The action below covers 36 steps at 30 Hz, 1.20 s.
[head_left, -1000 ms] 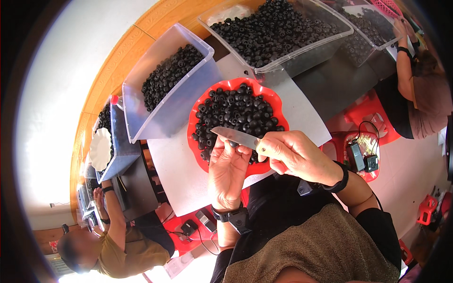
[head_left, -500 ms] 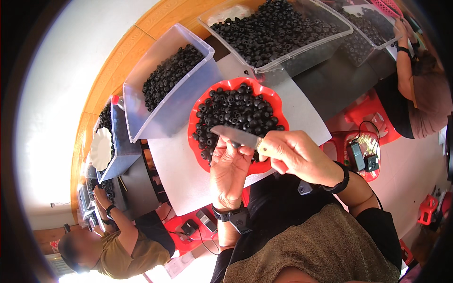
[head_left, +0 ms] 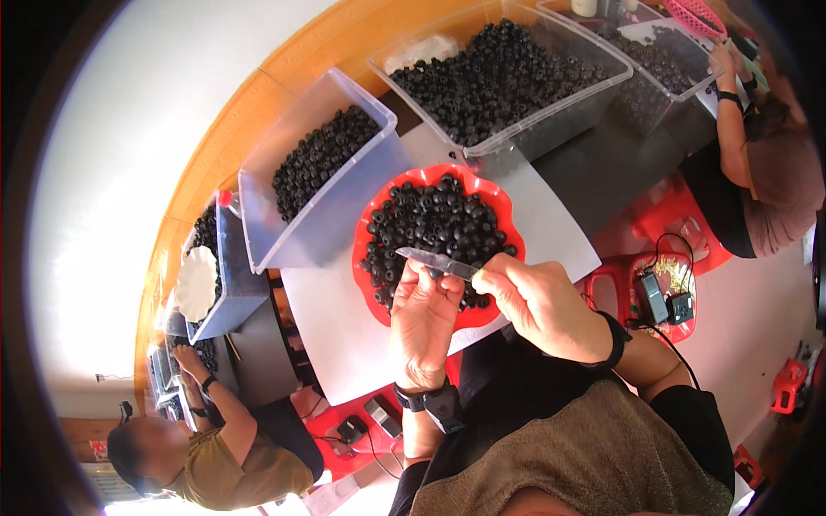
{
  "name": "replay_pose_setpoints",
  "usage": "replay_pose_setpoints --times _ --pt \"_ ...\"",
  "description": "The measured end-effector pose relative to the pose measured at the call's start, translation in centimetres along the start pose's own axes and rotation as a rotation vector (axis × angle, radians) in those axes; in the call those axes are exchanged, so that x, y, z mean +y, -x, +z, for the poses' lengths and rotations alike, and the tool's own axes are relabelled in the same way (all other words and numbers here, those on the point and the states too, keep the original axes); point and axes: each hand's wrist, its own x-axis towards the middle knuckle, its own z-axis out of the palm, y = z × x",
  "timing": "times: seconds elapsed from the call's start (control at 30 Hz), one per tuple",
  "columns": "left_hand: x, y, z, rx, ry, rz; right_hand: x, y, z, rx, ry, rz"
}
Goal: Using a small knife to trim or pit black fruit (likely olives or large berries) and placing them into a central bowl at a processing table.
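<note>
Little has been shifted since the earlier frames: the knife has been drawn slightly nearer the left hand, while both hands have been kept over the near rim of the red bowl. Largest in view, the grey table [head_left: 344, 327] is set close against the person's lap, so that the work can be done just above it. Two clear plastic bins are ranged along its far side, the large bin [head_left: 551, 129] heaped with small dark round fruit and the tilted bin [head_left: 327, 215] leaned toward the worker, seemingly so that its contents can be reached easily. Further bins are lined up to the left, where another person's hand [head_left: 183, 354] is laid on one, and a third person is seated at the upper right. The red bowl [head_left: 490, 202], scalloped at its rim, is placed directly before the person and is filled with the dark fruit [head_left: 430, 224], so that pieces can be picked up and dropped back with little travel. The right hand [head_left: 542, 301] is clenched about the handle of a small knife [head_left: 439, 261], whose blade is pointed leftward across the bowl. The left hand [head_left: 424, 314] is raised palm up, its fingertips pinched at the blade; whether a fruit is held between them cannot be told.
</note>
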Motion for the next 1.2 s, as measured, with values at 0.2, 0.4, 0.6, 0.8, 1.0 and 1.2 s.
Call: replay_pose_setpoints --times 0.2,0.4,0.6,0.8,1.0,1.2 --pt "0.0 -0.3 -0.8 -0.060 0.063 -0.035 -1.1 0.0 -0.9 -0.163 -0.262 0.208" --pt "-0.8 -0.7 -0.1 -0.191 -0.045 -0.090 -2.7 0.6 -1.9 -0.663 -0.616 0.322" --pt "6.6 -2.5 1.4 -0.286 -0.539 0.221 -0.9 0.1 -5.3 -0.486 -0.735 0.513" --pt "12.9 -6.7 4.8 0.112 -1.397 0.885 -0.3 0.1 -7.2 -0.263 -0.623 0.477" --pt "7.1 -9.3 2.3 -0.270 -1.966 0.642 1.3 0.2 -7.2 -0.173 -0.556 0.538" --pt "4.9 -12.0 0.7 -0.420 -2.205 0.600 2.6 1.5 -6.4 -0.125 -0.531 0.517"
